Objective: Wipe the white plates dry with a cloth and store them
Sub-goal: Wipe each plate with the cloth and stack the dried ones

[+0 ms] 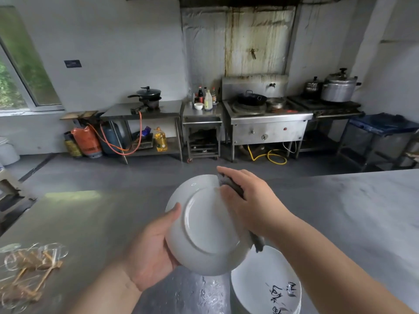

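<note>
My left hand (149, 250) grips the lower left rim of a white plate (204, 225), held tilted in the air with its underside facing me. At the plate's upper right rim my right hand (247, 198) clutches a dark grey cloth (231, 184) and presses it onto the plate. One end of the cloth hangs down behind the plate's lower right edge. Below it, a stack of white plates (260, 282) with dark painted marks stands on the steel counter (102, 223).
Water drops lie on the counter by the stack. A clear bag of brown sticks (29, 270) lies at the counter's left. A marble-like counter top (362, 211) spreads to the right. Across the grey floor stand a wok stove (263, 114), steel tables, pots and gas cylinders.
</note>
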`<move>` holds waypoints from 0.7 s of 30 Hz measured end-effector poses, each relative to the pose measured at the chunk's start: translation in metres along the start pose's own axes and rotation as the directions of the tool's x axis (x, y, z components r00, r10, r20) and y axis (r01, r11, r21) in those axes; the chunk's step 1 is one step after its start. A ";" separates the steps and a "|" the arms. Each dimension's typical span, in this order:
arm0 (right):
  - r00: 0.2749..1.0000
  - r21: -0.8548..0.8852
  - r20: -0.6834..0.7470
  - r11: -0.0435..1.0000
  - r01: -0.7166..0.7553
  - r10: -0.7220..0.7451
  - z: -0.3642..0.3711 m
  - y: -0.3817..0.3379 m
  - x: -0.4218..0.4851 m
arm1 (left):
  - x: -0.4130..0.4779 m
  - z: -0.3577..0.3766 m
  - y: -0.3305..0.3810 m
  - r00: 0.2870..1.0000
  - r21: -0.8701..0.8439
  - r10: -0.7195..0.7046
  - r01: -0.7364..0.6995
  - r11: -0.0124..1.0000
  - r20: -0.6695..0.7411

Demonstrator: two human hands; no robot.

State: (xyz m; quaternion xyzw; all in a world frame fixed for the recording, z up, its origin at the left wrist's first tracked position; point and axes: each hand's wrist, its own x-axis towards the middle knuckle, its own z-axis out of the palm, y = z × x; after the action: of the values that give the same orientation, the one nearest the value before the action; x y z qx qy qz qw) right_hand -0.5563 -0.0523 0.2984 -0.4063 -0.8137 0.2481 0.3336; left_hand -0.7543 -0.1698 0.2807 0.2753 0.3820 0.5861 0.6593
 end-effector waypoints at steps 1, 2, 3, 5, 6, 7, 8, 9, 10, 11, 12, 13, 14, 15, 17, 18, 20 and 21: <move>0.998 -0.053 0.044 0.997 0.054 -0.052 -0.005 -0.001 0.003 | 0.002 0.001 -0.001 1.000 0.013 0.016 -0.016 1.000 -0.014; 0.994 -0.088 0.066 0.991 0.096 -0.090 -0.008 -0.002 0.005 | 0.003 0.004 -0.003 0.999 0.008 0.044 -0.044 0.999 -0.018; 0.992 -0.093 0.067 0.989 0.116 -0.110 -0.009 -0.002 0.004 | 0.003 0.007 -0.005 0.997 -0.013 0.075 -0.075 0.997 -0.023; 0.995 -0.032 0.014 0.995 0.097 -0.096 0.001 -0.002 -0.012 | 0.005 0.009 -0.008 0.991 -0.088 0.128 -0.132 0.987 -0.046; 0.996 -0.011 -0.014 0.996 0.086 -0.086 0.012 -0.001 -0.027 | 0.007 0.010 -0.010 0.987 -0.127 0.145 -0.152 0.980 -0.061; 0.996 -0.012 -0.031 0.997 0.082 -0.082 0.023 -0.001 -0.043 | 0.007 0.010 -0.013 0.987 -0.156 0.146 -0.156 0.976 -0.072; 0.995 -0.041 -0.043 0.996 0.084 -0.086 0.034 -0.001 -0.058 | 0.008 0.010 -0.016 0.988 -0.170 0.135 -0.146 0.975 -0.075; 0.994 -0.089 -0.057 0.992 0.086 -0.091 0.039 0.000 -0.067 | 0.008 0.012 -0.020 0.991 -0.173 0.115 -0.126 0.977 -0.068; 0.993 -0.137 -0.068 0.987 0.082 -0.092 0.038 0.003 -0.068 | 0.007 0.014 -0.025 0.994 -0.172 0.095 -0.103 0.980 -0.055; 0.993 -0.182 -0.069 0.980 0.077 -0.091 0.031 0.005 -0.061 | 0.006 0.016 -0.030 0.996 -0.163 0.081 -0.086 0.983 -0.039; 0.995 -0.213 -0.059 0.974 0.072 -0.086 0.020 0.007 -0.050 | 0.005 0.017 -0.034 0.996 -0.147 0.082 -0.085 0.986 -0.025; 0.996 -0.220 -0.044 0.973 0.063 -0.075 0.007 0.009 -0.039 | 0.005 0.018 -0.038 0.995 -0.139 0.100 -0.101 0.985 -0.014; 0.997 -0.192 -0.034 0.980 0.056 -0.064 -0.005 0.011 -0.029 | 0.006 0.019 -0.041 0.992 -0.149 0.125 -0.125 0.981 -0.008; 0.998 -0.134 -0.029 0.990 0.047 -0.052 -0.013 0.014 -0.024 | 0.006 0.021 -0.042 0.988 -0.175 0.154 -0.152 0.973 -0.005; 0.998 -0.007 -0.056 1.000 0.030 -0.031 -0.008 0.016 -0.034 | 0.007 0.024 -0.042 0.982 -0.240 0.185 -0.185 0.953 -0.022; 0.995 0.044 -0.096 0.999 0.030 -0.026 0.002 0.014 -0.048 | 0.006 0.026 -0.042 0.981 -0.263 0.190 -0.195 0.945 -0.042; 0.980 0.151 -0.199 0.988 0.024 0.007 0.031 0.009 -0.080 | 0.003 0.029 -0.047 0.979 -0.292 0.193 -0.203 0.935 -0.063; 0.969 0.212 -0.246 0.977 0.020 0.033 0.044 0.007 -0.093 | 0.001 0.032 -0.051 0.980 -0.283 0.190 -0.198 0.939 -0.053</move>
State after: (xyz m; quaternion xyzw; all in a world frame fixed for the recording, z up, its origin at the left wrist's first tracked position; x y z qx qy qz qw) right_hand -0.5435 -0.1310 0.2331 -0.3988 -0.7330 0.2821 0.4734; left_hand -0.6992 -0.1740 0.2564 0.2058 0.2723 0.7007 0.6264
